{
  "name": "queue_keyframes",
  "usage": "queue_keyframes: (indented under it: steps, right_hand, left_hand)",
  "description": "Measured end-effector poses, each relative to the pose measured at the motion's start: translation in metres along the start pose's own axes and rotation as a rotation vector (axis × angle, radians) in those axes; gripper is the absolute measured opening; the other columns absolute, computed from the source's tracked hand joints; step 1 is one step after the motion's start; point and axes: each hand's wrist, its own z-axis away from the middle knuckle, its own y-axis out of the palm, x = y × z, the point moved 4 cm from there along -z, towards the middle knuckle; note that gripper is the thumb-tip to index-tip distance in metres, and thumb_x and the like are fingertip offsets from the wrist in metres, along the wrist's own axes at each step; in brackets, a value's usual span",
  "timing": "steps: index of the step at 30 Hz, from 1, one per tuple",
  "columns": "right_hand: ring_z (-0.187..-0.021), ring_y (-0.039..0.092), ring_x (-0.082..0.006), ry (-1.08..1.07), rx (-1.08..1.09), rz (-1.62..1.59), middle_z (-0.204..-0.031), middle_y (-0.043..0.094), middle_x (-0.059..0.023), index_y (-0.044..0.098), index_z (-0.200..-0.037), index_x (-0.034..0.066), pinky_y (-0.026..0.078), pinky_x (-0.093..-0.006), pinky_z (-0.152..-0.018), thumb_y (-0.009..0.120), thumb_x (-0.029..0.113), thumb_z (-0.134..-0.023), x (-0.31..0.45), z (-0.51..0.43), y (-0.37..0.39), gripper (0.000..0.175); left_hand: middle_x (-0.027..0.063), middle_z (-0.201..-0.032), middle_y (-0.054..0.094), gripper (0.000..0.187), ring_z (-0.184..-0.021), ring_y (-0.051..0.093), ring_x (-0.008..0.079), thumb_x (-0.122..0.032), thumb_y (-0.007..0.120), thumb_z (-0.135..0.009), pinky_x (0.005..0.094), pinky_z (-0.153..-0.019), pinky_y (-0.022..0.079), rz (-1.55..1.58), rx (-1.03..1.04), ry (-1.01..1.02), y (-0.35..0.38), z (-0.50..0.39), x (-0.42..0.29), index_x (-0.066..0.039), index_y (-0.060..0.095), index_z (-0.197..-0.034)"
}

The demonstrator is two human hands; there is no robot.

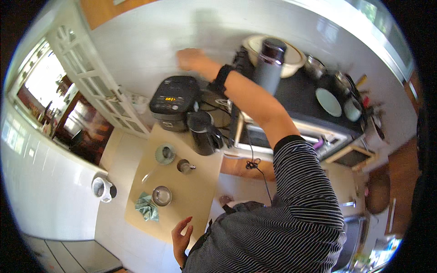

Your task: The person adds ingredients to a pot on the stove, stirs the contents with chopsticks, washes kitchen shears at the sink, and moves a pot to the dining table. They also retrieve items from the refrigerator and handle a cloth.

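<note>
My right hand is raised near the tiled wall, above and behind a black rice cooker with a lit display. It is blurred and its fingers look curled; whether anything is in it I cannot tell. Over the edge of the beige table hangs my left hand, fingers apart and holding nothing. A round metal bowl and a crumpled green cloth lie closest to it. Farther along the tabletop are a small cup with a handle and a pale green fluted bowl with a dark item inside.
A black jug with a handle stands beside the rice cooker. Under my right arm, a dark-topped appliance carries a grey vacuum flask, a large cream basin and dishes. A bundled black cable hangs down. A lined bin stands left.
</note>
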Motion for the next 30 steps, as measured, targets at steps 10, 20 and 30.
queue_keyframes:
  steps: [10,20,30]
  right_hand:
    - [-0.09,0.063,-0.031,0.478,-0.844,-0.345,-0.096,0.066,-0.0123,0.067,-0.098,0.0069,0.05,-0.0405,-0.08,0.07,0.018,-0.078,-0.028,0.381,0.094,0.023]
    - [-0.097,0.053,-0.041,1.234,-0.74,-0.346,-0.109,0.053,-0.0241,0.049,-0.111,0.0027,0.046,-0.0486,-0.086,0.074,0.024,-0.074,-0.233,0.563,0.325,0.05]
    - [-0.081,0.063,-0.0343,1.102,-0.552,-0.438,-0.09,0.065,-0.0182,0.067,-0.084,0.0002,0.053,-0.0408,-0.071,0.073,0.034,-0.077,-0.242,0.609,0.292,0.035]
  left_hand:
    - [0.0102,-0.115,0.066,0.03,-0.11,0.059,0.0188,-0.004,0.059,-0.087,0.0342,-0.098,0.041,-0.058,0.345,-0.002,0.045,0.015,0.015,-0.002,0.062,-0.117]
    - [0.0101,-0.115,0.066,0.029,-0.11,0.06,0.0234,-0.007,0.06,-0.087,0.0353,-0.095,0.044,-0.266,0.833,0.295,0.18,-0.015,-0.029,-0.005,0.063,-0.117]
    - [0.0101,-0.144,0.04,0.048,-0.131,0.041,0.0221,-0.017,0.059,-0.092,0.0403,-0.103,0.037,0.14,0.936,0.026,0.392,-0.085,-0.066,-0.01,0.044,-0.137]
